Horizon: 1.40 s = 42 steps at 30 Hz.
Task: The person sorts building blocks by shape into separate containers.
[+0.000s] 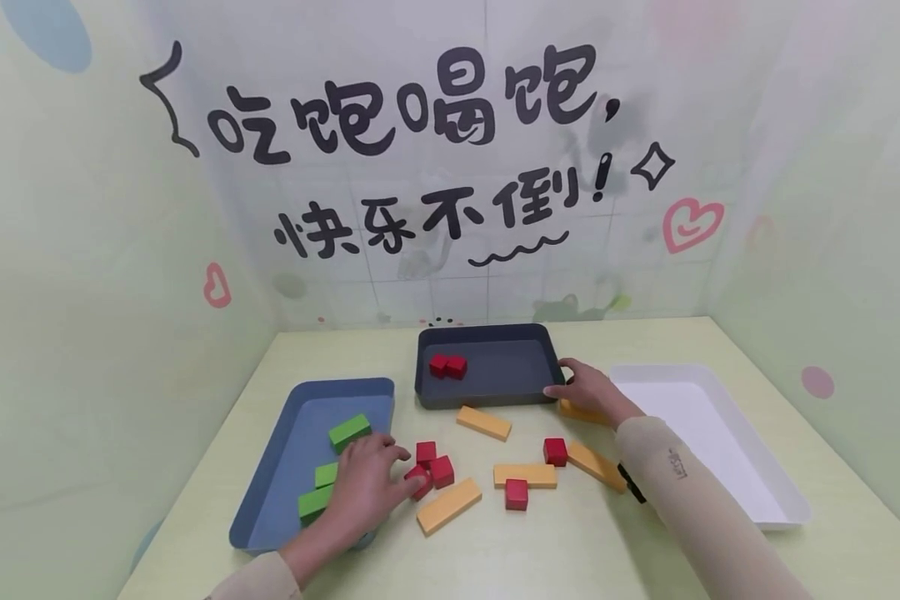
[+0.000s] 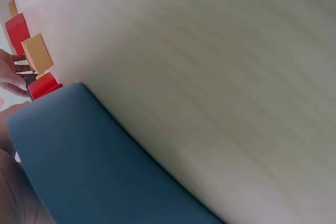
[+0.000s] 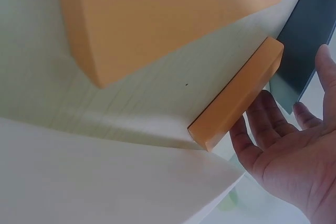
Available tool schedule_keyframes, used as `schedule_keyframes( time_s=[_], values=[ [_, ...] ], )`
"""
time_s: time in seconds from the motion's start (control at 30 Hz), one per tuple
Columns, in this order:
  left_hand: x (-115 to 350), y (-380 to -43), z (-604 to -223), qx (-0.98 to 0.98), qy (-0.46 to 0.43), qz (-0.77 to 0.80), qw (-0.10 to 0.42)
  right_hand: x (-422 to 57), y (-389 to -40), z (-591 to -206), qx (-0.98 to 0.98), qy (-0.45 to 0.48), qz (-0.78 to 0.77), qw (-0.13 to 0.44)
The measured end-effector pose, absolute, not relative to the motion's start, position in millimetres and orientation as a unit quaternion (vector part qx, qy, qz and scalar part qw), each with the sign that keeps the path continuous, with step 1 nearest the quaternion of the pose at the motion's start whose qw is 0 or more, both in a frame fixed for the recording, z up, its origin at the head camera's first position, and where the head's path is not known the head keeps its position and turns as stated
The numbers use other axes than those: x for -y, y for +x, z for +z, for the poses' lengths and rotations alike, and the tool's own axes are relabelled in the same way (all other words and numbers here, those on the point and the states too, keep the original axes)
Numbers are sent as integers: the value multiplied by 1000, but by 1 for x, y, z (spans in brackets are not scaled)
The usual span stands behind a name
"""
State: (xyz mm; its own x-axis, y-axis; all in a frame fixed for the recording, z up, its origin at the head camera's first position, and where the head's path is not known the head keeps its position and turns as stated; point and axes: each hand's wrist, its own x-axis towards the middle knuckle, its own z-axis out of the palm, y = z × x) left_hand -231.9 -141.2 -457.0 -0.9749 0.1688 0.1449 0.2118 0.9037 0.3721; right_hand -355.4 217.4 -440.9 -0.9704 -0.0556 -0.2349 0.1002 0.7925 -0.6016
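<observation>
My left hand [image 1: 367,483] hangs over the right rim of the blue tray [image 1: 270,467], fingers spread loosely, its thumb beside a red cube [image 1: 418,482] in a cluster of three. Whether it touches that cube is unclear. Green blocks [image 1: 350,432] lie in this tray, partly behind the hand. My right hand [image 1: 592,392] is at the front right corner of the dark grey tray [image 1: 487,400], thumb over the rim, fingers loosely bent. Beneath it lies an orange block [image 3: 236,95], close to the fingers; contact cannot be told. Two red cubes [image 1: 456,367] sit inside the dark tray.
A white tray [image 1: 720,442] stands at the right, partly behind the right sleeve. Between the trays lie more orange blocks [image 1: 450,507] and two more red cubes [image 1: 555,452]. A printed wall covering [image 1: 450,292] rises behind the table.
</observation>
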Motion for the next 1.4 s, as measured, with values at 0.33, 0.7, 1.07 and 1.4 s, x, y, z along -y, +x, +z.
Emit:
schedule_keyframes(
  time_s=[0.33, 0.7, 1.07, 1.4],
  values=[
    [141, -232, -462, 975, -119, -180, 46, -218, -355, -440, -938, 14, -324, 122],
    [142, -230, -464, 972, -127, -186, 65, -217, -355, -441, -940, 9, -320, 117],
    [140, -236, -453, 963, -103, -238, 74, -218, -356, -443, -939, 9, -324, 117],
    [135, -249, -440, 950, -95, -289, 65, -219, -356, -443, -936, 9, -330, 119]
  ],
)
